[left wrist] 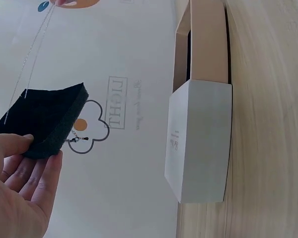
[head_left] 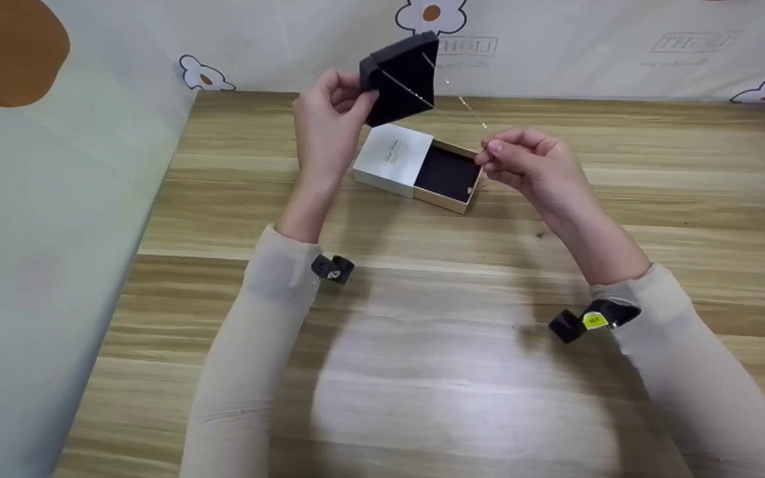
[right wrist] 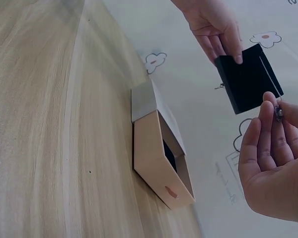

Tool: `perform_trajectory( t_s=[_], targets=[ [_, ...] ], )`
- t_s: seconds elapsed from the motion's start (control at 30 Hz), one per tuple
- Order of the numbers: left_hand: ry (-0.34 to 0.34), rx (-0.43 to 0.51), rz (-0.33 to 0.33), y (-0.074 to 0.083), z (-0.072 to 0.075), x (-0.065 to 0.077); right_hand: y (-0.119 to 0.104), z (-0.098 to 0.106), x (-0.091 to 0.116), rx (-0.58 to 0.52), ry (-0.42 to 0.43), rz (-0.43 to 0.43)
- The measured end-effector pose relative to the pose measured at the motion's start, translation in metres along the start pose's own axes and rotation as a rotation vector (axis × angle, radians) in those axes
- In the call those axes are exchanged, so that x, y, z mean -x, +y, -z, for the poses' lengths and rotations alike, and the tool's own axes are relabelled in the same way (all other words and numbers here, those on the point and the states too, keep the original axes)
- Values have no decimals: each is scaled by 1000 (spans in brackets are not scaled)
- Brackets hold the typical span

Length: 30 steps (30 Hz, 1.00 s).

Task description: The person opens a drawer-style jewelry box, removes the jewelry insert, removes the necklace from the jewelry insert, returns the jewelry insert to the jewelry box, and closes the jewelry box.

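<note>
My left hand (head_left: 329,123) grips a black foam jewelry insert (head_left: 392,105) by its edge, thumb on the face, holding it tilted above the box. A thin necklace (head_left: 416,95) runs from two points of the insert to my right hand (head_left: 542,166). Thumb and fingertips there pinch it at a small shiny pendant (right wrist: 278,114). On the insert's back side hangs the necklace clasp (left wrist: 78,139). Below stands a jewelry box on the table: its white sleeve (head_left: 389,159) is partly slid off the tan drawer (head_left: 441,200), whose inside looks black.
The wood-grain table (head_left: 422,299) stretches around the box. Behind it rises a pale backdrop (head_left: 303,46) with flower prints, and more pale sheeting (head_left: 44,232) hangs at the left. Small black cameras (head_left: 333,268) sit on both sleeved wrists.
</note>
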<state>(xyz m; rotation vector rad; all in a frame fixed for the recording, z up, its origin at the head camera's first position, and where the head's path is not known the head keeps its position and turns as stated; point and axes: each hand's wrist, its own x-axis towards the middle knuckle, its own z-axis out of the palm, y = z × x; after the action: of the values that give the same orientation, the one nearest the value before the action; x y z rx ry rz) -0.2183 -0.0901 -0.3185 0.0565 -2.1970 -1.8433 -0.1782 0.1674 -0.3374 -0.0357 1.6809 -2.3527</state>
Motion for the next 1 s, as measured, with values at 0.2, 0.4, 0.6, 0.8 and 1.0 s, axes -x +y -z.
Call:
perform_trajectory(
  t_s=[0.2,0.4,0.6,0.8,1.0],
  targets=[
    [6,-13,0,-3,3,-2,-1,0,1,-5,4,2],
    [22,-27,-3,-6,7,-4,-2,1,1,1,1,8],
    [32,-39,-4,-10,10,-6,-4,4,1,5,-5,17],
    [38,-41,3,-13,12,-8,-6,8,2,-20,-5,12],
    [41,-35,10,-15,15,-8,-9,9,3,-14,2,23]
  ],
)
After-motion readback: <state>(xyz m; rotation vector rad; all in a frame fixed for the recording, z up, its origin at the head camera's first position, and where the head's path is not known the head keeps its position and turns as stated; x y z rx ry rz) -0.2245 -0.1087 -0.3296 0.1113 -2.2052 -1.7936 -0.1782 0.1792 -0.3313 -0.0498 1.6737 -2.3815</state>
